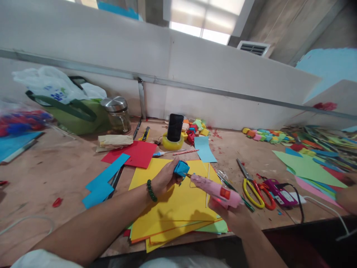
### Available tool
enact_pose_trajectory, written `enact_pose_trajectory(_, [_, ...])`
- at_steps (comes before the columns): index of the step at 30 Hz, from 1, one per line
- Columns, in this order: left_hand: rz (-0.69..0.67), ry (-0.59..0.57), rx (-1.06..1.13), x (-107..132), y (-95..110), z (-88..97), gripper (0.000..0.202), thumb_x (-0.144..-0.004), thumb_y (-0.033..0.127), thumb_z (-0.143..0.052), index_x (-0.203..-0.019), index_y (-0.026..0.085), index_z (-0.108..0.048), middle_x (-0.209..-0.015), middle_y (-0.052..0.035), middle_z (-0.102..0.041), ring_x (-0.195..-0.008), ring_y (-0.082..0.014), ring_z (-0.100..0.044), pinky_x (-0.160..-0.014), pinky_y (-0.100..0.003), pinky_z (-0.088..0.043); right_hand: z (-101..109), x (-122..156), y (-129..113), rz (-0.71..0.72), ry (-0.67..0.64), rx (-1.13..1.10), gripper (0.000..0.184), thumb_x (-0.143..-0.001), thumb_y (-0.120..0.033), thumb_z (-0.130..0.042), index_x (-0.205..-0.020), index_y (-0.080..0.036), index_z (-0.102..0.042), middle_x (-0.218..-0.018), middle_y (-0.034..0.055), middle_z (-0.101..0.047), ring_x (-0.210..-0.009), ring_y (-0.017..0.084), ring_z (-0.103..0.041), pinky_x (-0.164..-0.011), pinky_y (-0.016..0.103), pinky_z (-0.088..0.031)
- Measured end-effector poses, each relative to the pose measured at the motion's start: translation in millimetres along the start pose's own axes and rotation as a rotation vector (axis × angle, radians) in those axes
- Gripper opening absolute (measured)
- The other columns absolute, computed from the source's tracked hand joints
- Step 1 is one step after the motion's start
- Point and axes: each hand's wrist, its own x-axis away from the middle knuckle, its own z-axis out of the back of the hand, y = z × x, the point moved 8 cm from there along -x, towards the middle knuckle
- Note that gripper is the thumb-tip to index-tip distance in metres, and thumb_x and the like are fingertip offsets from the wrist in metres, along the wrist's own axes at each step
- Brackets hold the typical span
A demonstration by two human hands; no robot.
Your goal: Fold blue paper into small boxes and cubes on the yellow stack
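Note:
Pinched in the fingers of my left hand (167, 175) is a small blue paper box (182, 168), held up over the yellow paper sheets (178, 203). My right hand (231, 216) is wrapped round the handle of a pink hot glue gun (214, 190). Its nozzle points left and meets or nearly touches the box's right side; whether it makes contact I cannot tell. Right of the glue gun lie yellow-handled scissors (252, 191) and red-handled scissors (267, 195). Blue paper strips (107, 175) and a red sheet (139, 152) lie to the left.
Behind the paper, a phone (175, 127) leans upright in a yellow tape roll (173, 142). Folded paper pieces (266, 136) are heaped at the back. A glass jar (118, 117) and green bag (80, 117) stand left. Another person's hand (348, 195) is at the right edge, near a purple device (280, 191).

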Motion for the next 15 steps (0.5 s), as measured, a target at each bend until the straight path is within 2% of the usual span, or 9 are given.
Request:
enact_pose_trajectory(5, [0.021, 0.017, 0.001, 2, 1, -0.6, 0.048, -0.072, 0.063, -0.064, -0.073, 0.015, -0.055, -0.047, 0.0056, -0.046, -0.036, -0.0068, -0.042, -0.035, -0.017, -0.033, 32, 14, 19, 0.104, 0.323, 0.054, 0.034, -0.083, -0.052, -0.056, -0.094, -0.023, -0.069, -0.073, 0.0065, -0.070, -0.062, 0.021, -0.063, -0.055, 0.032, -0.054])
enact_pose_trajectory(7, [0.031, 0.015, 0.013, 6, 4, -3.7, 0.046, -0.074, 0.060, -0.063, -0.072, 0.015, -0.054, -0.047, 0.0060, -0.045, -0.036, -0.0069, -0.042, -0.035, -0.017, -0.033, 47, 13, 20, 0.151, 0.438, 0.138, 0.036, -0.083, -0.053, -0.055, -0.093, -0.021, -0.069, -0.076, 0.0087, -0.070, -0.067, 0.023, -0.065, -0.060, 0.036, -0.055])
enact_pose_trajectory(9, [0.035, 0.025, 0.024, 9, 8, -5.6, 0.043, -0.077, 0.057, -0.062, -0.071, 0.016, -0.054, -0.047, 0.0062, -0.045, -0.035, -0.0069, -0.043, -0.034, -0.017, -0.033, 64, 3, 22, 0.137, 0.508, 0.291, 0.042, -0.081, -0.056, -0.055, -0.091, -0.018, -0.069, -0.079, 0.0114, -0.070, -0.077, 0.027, -0.066, -0.070, 0.040, -0.055])
enact_pose_trajectory(11, [0.031, 0.059, 0.024, 11, 12, -4.4, 0.038, -0.082, 0.052, -0.060, -0.072, 0.016, -0.054, -0.047, 0.0061, -0.046, -0.035, -0.0071, -0.044, -0.035, -0.017, -0.034, 83, -15, 33, -0.015, 0.545, 0.494, 0.049, -0.082, -0.062, -0.049, -0.090, -0.018, -0.069, -0.080, 0.0126, -0.071, -0.085, 0.029, -0.066, -0.077, 0.041, -0.052])
enact_pose_trajectory(13, [0.025, 0.105, 0.021, 11, 15, -0.6, 0.034, -0.087, 0.047, -0.055, -0.074, 0.016, -0.055, -0.047, 0.0056, -0.047, -0.035, -0.0074, -0.044, -0.034, -0.017, -0.034, 101, -35, 44, -0.108, 0.544, 0.552, 0.053, -0.084, -0.062, -0.044, -0.090, -0.016, -0.070, -0.079, 0.0149, -0.071, -0.087, 0.031, -0.067, -0.075, 0.040, -0.051])
enact_pose_trajectory(14, [0.023, 0.125, 0.023, 11, 16, 1.7, 0.033, -0.089, 0.045, -0.052, -0.075, 0.016, -0.056, -0.047, 0.0052, -0.048, -0.035, -0.0076, -0.044, -0.034, -0.017, -0.035, 108, -45, 52, -0.186, 0.519, 0.589, 0.054, -0.083, -0.062, -0.046, -0.084, -0.014, -0.071, -0.071, 0.0160, -0.069, -0.079, 0.032, -0.067, -0.068, 0.039, -0.050])
enact_pose_trajectory(15, [0.021, 0.141, 0.027, 10, 16, 4.2, 0.033, -0.090, 0.044, -0.050, -0.075, 0.016, -0.056, -0.047, 0.0048, -0.049, -0.035, -0.0077, -0.044, -0.034, -0.017, -0.034, 110, -54, 71, -0.384, 0.406, 0.674, 0.057, -0.083, -0.064, -0.045, -0.080, -0.014, -0.071, -0.070, 0.0169, -0.069, -0.078, 0.032, -0.067, -0.066, 0.037, -0.048])
